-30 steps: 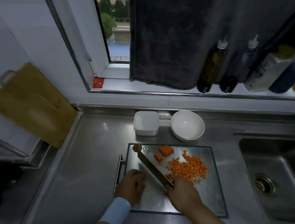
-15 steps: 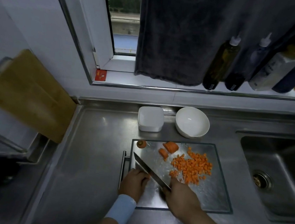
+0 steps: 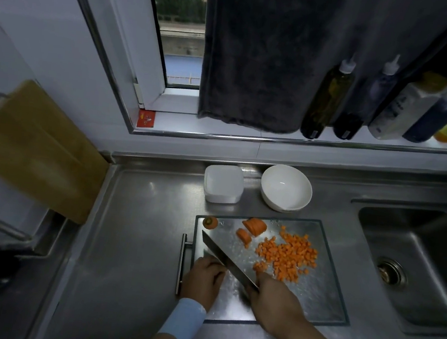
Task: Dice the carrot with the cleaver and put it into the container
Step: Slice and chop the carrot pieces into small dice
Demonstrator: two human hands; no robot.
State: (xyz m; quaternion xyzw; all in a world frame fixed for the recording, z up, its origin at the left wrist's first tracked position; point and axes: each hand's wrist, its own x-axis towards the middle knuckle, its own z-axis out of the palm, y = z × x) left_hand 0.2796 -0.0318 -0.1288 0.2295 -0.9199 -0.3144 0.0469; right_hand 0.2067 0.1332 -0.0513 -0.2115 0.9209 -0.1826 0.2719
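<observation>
Back slides the cleaver (image 3: 227, 260) from the board's (image 3: 321, 300) far-left corner, right hand (image 3: 274, 300) gripping its handle, left hand (image 3: 204, 278) curled beside the blade, contents unclear, uncut carrot slices (image 3: 252, 228) lying beyond the tip, by the board's far edge.

White bowl (image 3: 268, 202) by back wall; sink (image 3: 415, 261) right; wooden board (image 3: 32, 147) left (leaning on wall); bottles (image 3: 328, 97) along sill (image 3: 248, 136).
</observation>
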